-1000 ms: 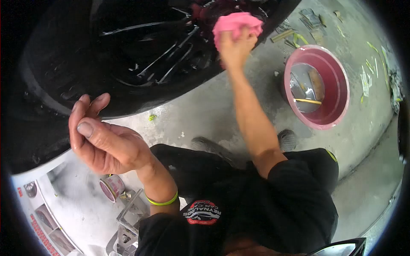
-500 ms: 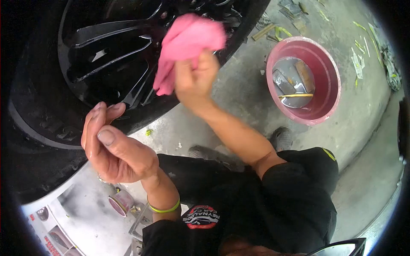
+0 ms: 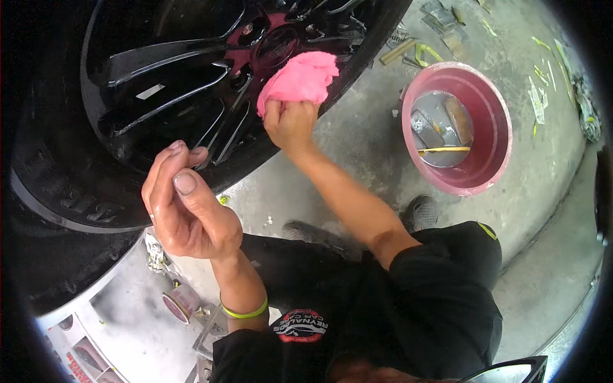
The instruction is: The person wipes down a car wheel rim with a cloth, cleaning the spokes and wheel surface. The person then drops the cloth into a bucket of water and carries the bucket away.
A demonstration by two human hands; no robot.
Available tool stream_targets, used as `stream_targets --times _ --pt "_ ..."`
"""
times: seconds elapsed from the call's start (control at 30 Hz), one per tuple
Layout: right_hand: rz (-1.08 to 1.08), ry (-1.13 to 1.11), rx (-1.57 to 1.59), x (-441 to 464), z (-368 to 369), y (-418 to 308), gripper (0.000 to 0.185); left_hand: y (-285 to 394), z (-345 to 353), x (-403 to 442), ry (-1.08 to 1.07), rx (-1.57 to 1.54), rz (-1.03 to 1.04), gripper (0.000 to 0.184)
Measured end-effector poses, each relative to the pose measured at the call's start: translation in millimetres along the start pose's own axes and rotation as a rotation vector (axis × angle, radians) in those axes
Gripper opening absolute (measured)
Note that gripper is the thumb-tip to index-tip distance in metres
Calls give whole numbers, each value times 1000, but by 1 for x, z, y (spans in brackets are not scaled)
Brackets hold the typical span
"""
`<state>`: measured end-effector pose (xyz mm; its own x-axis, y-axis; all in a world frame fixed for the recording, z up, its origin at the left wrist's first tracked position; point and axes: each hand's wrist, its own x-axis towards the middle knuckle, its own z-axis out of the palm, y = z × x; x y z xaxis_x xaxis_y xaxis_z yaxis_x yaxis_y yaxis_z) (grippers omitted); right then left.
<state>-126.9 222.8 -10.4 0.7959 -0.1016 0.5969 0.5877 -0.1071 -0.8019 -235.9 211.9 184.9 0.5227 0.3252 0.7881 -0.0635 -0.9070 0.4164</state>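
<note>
A bunched pink cloth is gripped in my right hand, whose fingers are closed on its lower edge. The cloth lies over the lower right spokes of a glossy black wheel rim, just below its hub. My left hand is raised in front of the tire's lower edge, palm partly turned up. Its fingers are loosely curled and stand a little apart from the thumb, with nothing visible between them. Whether its fingertips touch the rim, I cannot tell.
On the concrete floor stands a pink bucket with murky water, blocks and a yellow strip inside. Scraps of tape and paper lie to its right. A small tub sits at the lower left. My shoe is near the bucket.
My right hand with the pink cloth has moved down, uncovering the hub. My left hand has shifted up and right, still loosely curled.
</note>
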Motion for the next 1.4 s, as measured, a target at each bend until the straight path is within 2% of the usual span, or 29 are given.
stream_targets --times 0.1,0.13,0.17,0.23,0.27,0.3,0.37,0.4,0.47,0.5,0.57,0.63,0.73,0.77,0.83,0.87,0.9,0.97,1.0,1.03,1.1,1.13,1.2,1.23,1.3,1.33,1.37,1.4 --pt "49 34 4 19 -2 16 15 7 -1 0 -19 -1 -16 21" --pt "173 -73 -121 28 -8 19 9 6 -2 1 -19 -21 6 21" --pt "171 -71 -123 32 -9 26 9 5 -3 2 -18 -38 28 21" --pt "253 125 95 38 -3 36 7 3 0 1 -25 -21 34 20" --pt "405 307 236 37 1 37 10 3 1 1 -27 2 9 20" --pt "406 281 34 36 -5 44 13 2 2 0 -32 26 -17 20" --pt "106 139 -347 34 -15 65 21 1 -1 -1 -43 29 -23 20" --pt "102 146 -347 35 -12 67 21 -2 -2 0 -45 42 -7 20" --pt "290 197 -104 36 -13 56 27 -4 -3 -2 -29 32 -6 20" --pt "292 192 -114 29 -11 56 27 -3 -5 -3 -32 27 -16 20" --pt "70 152 -19 21 3 55 35 -3 -7 -1 -63 65 46 20" --pt "93 159 -82 24 7 49 37 3 -1 -2 -49 -5 -9 19" --pt "315 90 -143 38 -5 38 35 3 3 -1 -59 -10 20 19" --pt "313 87 -138 45 -10 37 35 2 2 0 -71 26 23 19" --pt "575 -119 -10 53 -23 38 39 3 0 -1 -78 75 17 19" --pt "658 -265 94 57 -21 55 38 2 -1 -1 -70 56 18 19" --pt "655 -260 96 50 -16 55 38 2 0 0 -59 31 25 18" --pt "299 45 -161 39 -5 44 38 4 3 0 -54 27 31 18" --pt "290 94 -161 36 -5 40 40 5 3 0 -52 30 29 18" --pt "299 98 -160 35 -5 37 40 5 2 -1 -60 32 33 18" --pt "477 179 8 32 -6 29 25 4 1 -2 -39 21 64 18" --pt "481 177 9 27 -1 28 25 4 -3 -3 -41 25 63 18" --pt "624 388 138 14 21 33 31 2 -11 -4 -2 21 36 18" --pt "628 379 144 0 27 35 31 3 -15 -5 0 32 34 18" --pt "799 164 -257 -26 36 36 22 4 -22 -6 -6 69 36 18" --pt "695 91 -242 -38 30 24 18 3 -23 -8 17 50 42 18" --pt "692 86 -241 -51 25 23 18 4 -25 -7 22 53 39 18" --pt "574 -31 -206 -64 17 26 16 5 -26 -6 8 74 52 20"
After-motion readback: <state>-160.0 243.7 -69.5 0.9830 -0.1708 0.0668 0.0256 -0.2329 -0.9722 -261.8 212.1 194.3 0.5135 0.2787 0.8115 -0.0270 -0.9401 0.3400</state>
